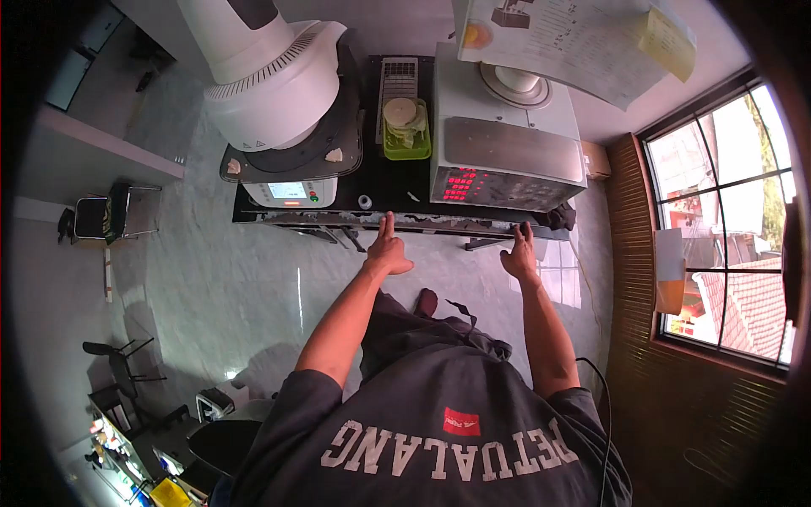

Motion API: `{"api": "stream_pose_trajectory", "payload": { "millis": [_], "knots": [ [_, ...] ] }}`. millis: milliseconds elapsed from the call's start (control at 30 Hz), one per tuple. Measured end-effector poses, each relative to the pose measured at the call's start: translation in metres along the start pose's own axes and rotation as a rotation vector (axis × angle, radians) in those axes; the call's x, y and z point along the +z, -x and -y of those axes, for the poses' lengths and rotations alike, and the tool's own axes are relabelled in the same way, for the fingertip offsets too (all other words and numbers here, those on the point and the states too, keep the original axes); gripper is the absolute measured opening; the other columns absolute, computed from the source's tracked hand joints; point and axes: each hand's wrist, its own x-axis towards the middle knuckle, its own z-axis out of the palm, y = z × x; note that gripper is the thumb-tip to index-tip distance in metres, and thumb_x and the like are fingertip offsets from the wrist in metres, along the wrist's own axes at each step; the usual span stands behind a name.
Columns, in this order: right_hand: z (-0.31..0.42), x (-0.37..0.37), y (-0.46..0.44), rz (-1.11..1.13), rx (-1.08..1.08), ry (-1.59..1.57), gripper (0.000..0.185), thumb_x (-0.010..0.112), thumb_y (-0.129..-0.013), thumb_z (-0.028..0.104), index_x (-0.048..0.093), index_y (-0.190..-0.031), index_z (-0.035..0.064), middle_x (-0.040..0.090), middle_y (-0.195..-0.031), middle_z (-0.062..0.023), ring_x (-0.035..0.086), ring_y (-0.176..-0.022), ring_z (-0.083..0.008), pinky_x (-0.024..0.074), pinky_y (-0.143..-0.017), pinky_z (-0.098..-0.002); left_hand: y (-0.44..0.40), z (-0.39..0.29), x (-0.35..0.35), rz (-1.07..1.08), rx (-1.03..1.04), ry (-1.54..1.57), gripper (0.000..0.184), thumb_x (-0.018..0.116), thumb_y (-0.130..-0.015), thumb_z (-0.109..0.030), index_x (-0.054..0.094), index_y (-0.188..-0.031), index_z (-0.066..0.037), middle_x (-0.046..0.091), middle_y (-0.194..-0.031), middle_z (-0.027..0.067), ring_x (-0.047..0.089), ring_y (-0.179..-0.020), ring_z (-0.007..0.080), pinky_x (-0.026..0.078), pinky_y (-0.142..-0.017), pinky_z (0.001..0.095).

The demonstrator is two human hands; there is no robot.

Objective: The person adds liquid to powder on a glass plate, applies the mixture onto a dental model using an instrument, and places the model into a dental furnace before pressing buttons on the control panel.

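My left hand (388, 247) reaches to the front edge of the black table (397, 190), its extended fingers touching the edge, thumb apart, nothing held. Farther right, my right hand (519, 252) meets the same edge with its fingertips, also empty. Just beyond my left hand stands a small round item (365, 202). Behind it is a green tray (407, 154) with a pale round piece and crumpled material. A white machine (291, 193) with a lit screen is at the left, and a metal box (507, 182) with red digits is at the right.
Papers (557, 42) hang at the top right. A window (726, 220) is on the right wall. Chairs (118, 213) stand at the left. A cable (606, 406) runs beside my right arm. A cardboard box (596, 160) sits behind the metal box.
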Motion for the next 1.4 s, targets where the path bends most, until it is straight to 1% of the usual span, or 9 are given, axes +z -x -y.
{"api": "stream_pose_trajectory", "payload": {
  "millis": [400, 500, 633, 667, 767, 1000, 1033, 1233, 1400],
  "knots": [
    [0.004, -0.005, 0.001, 0.019, -0.023, 0.091, 0.094, 0.079, -0.079, 0.013, 0.040, -0.163, -0.0047, 0.020, -0.176, -0.0296, 0.025, -0.163, -0.0418, 0.0343, -0.131, -0.0425, 0.000, -0.001, 0.003, -0.013, 0.007, 0.031, 0.062, 0.083, -0.082, -0.048, 0.081, -0.116, 0.004, -0.007, -0.179, 0.0307, 0.005, -0.168, 0.0452, 0.028, -0.133, 0.0457],
    [-0.002, -0.001, -0.002, 0.005, -0.059, 0.128, 0.095, 0.079, -0.079, 0.012, 0.040, -0.163, -0.0052, 0.021, -0.175, -0.0306, 0.026, -0.163, -0.0417, 0.0351, -0.130, -0.0432, 0.006, -0.006, 0.001, -0.044, -0.032, 0.064, 0.050, 0.077, -0.078, -0.034, 0.081, -0.113, 0.002, -0.005, -0.182, 0.0219, 0.006, -0.169, 0.0369, 0.045, -0.124, 0.0453],
    [-0.004, -0.002, -0.005, 0.039, -0.066, 0.132, 0.097, 0.079, -0.078, 0.014, 0.037, -0.163, -0.0074, 0.022, -0.174, -0.0327, 0.023, -0.164, -0.0432, 0.0313, -0.132, -0.0443, 0.010, -0.007, 0.002, -0.078, -0.031, 0.111, 0.047, 0.076, -0.078, -0.030, 0.081, -0.112, 0.002, -0.005, -0.182, 0.0219, 0.005, -0.169, 0.0366, 0.046, -0.123, 0.0443],
    [-0.004, -0.005, -0.005, 0.058, -0.074, 0.129, 0.098, 0.079, -0.078, 0.015, 0.036, -0.163, -0.0087, 0.020, -0.174, -0.0339, 0.021, -0.164, -0.0440, 0.0291, -0.133, -0.0450, 0.007, -0.005, 0.004, -0.082, -0.008, 0.080, 0.056, 0.085, -0.080, -0.042, 0.081, -0.112, 0.004, -0.006, -0.181, 0.0259, 0.006, -0.169, 0.0405, 0.038, -0.128, 0.0451],
    [-0.004, -0.011, -0.007, 0.091, -0.076, 0.156, 0.099, 0.078, -0.078, 0.017, 0.035, -0.163, -0.0102, 0.022, -0.173, -0.0365, 0.020, -0.164, -0.0455, 0.0266, -0.134, -0.0456, 0.005, 0.000, 0.013, -0.112, 0.008, 0.118, 0.054, 0.085, -0.080, -0.041, 0.081, -0.109, 0.004, -0.005, -0.181, 0.0260, 0.006, -0.169, 0.0400, 0.038, -0.128, 0.0446],
    [-0.011, -0.008, -0.017, 0.110, -0.101, 0.222, 0.089, 0.079, -0.080, 0.013, 0.044, -0.159, -0.0070, 0.035, -0.170, -0.0314, 0.023, -0.164, -0.0424, 0.0271, -0.134, -0.0443, 0.013, -0.004, 0.014, -0.191, -0.007, 0.212, 0.044, 0.083, -0.078, -0.035, 0.081, -0.100, 0.003, 0.001, -0.183, 0.0202, 0.009, -0.169, 0.0358, 0.048, -0.120, 0.0474],
    [-0.016, -0.006, -0.020, 0.107, -0.110, 0.242, 0.092, 0.080, -0.078, 0.019, 0.045, -0.160, -0.0043, 0.033, -0.170, -0.0321, 0.025, -0.163, -0.0438, 0.0301, -0.133, -0.0449, 0.016, -0.005, 0.013, -0.200, -0.009, 0.220, 0.042, 0.083, -0.078, -0.034, 0.081, -0.099, 0.003, 0.001, -0.183, 0.0198, 0.009, -0.169, 0.0352, 0.049, -0.120, 0.0478],
    [-0.016, -0.011, -0.021, 0.131, -0.110, 0.260, 0.092, 0.081, -0.077, 0.021, 0.046, -0.159, -0.0029, 0.032, -0.170, -0.0317, 0.027, -0.162, -0.0444, 0.0321, -0.131, -0.0470, 0.014, -0.005, 0.018, -0.230, -0.007, 0.249, 0.038, 0.080, -0.076, -0.028, 0.081, -0.099, 0.003, 0.001, -0.183, 0.0184, 0.007, -0.170, 0.0331, 0.055, -0.114, 0.0479],
    [-0.014, -0.012, -0.022, 0.137, -0.097, 0.246, 0.094, 0.080, -0.076, 0.022, 0.046, -0.160, -0.0029, 0.030, -0.172, -0.0315, 0.026, -0.162, -0.0445, 0.0311, -0.131, -0.0468, 0.016, -0.004, 0.014, -0.218, -0.010, 0.250, 0.036, 0.078, -0.075, -0.025, 0.081, -0.097, 0.003, 0.003, -0.183, 0.0183, 0.007, -0.170, 0.0327, 0.055, -0.114, 0.0459]
  ]
}}
